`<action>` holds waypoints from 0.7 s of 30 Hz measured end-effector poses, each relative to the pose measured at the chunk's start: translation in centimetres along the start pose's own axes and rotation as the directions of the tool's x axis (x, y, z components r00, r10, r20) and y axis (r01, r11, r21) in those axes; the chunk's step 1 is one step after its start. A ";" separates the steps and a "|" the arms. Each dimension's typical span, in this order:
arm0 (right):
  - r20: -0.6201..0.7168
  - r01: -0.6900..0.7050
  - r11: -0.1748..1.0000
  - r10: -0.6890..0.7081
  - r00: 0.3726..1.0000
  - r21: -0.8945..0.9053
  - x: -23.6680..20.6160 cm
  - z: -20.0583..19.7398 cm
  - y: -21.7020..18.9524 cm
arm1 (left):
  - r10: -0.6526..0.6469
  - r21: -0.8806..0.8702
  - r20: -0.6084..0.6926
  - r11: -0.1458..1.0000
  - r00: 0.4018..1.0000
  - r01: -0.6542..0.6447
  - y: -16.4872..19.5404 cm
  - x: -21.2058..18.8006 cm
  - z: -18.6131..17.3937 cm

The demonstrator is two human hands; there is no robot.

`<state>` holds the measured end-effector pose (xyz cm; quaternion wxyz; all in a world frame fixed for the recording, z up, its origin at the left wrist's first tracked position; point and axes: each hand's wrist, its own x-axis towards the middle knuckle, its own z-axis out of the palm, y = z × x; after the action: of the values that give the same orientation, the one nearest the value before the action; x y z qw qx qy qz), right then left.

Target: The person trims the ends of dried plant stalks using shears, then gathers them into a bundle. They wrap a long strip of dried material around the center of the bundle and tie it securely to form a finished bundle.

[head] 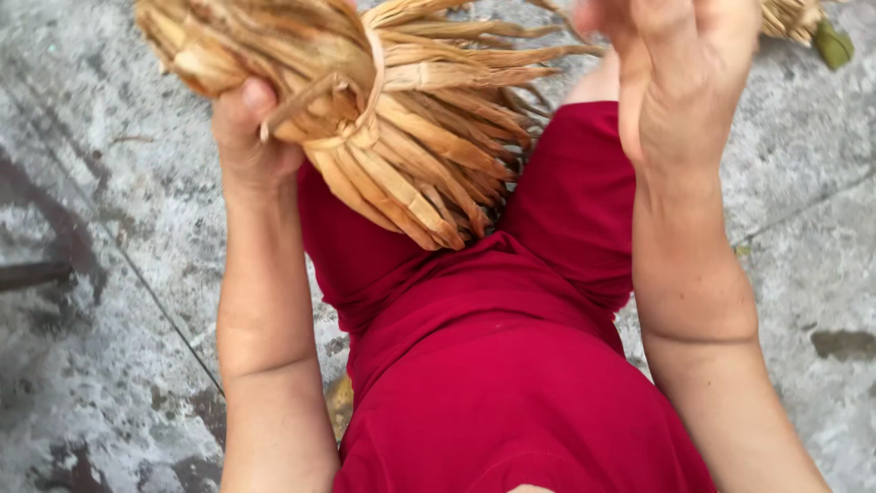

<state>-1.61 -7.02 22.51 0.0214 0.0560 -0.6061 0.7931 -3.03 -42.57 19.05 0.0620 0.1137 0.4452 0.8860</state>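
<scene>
Left hand [248,137] grips a bundle of dried leaf strips [383,110], its fingers closed on the bound neck, above the red-clad lap [493,365]. Right hand [680,73] is raised beside it, fingers loosely curled, apparently empty. Judged step: binding; next calls for tightening the tie.

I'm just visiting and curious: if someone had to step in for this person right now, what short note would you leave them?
Left hand: gripping a bundle of dry straw-coloured leaf strips from below, held above the lap.
Right hand: raised beside the bundle, fingers loosely curled; whether it holds anything cannot be seen.
Bundle: a strip is wrapped around its middle as a band; the loose ends fan out toward the red clothing.
More dry material shows at the top right edge.
Ground: grey concrete.
Done: band around the bundle. Left: the band's end looks loose.
</scene>
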 end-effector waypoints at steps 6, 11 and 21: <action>0.113 -0.045 0.914 0.098 0.989 -0.404 -3.4 4.6 0.8 | -0.016 -0.160 -0.065 0.987 0.998 0.006 -1.2 1.1 -2.8; 0.256 0.247 0.770 -0.113 0.960 -0.589 -3.5 7.3 2.2 | -0.017 -0.126 -0.049 0.992 0.999 0.011 -1.1 1.7 -1.8; 0.241 0.254 0.721 -0.124 0.963 -0.644 -6.4 8.8 3.4 | 0.019 0.008 -0.192 1.000 0.981 -0.018 -0.3 3.7 -0.8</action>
<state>4.91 -16.20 20.77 0.0661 0.1780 -0.8405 0.5074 -6.78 -42.19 18.89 0.0102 0.0321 0.4506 0.8921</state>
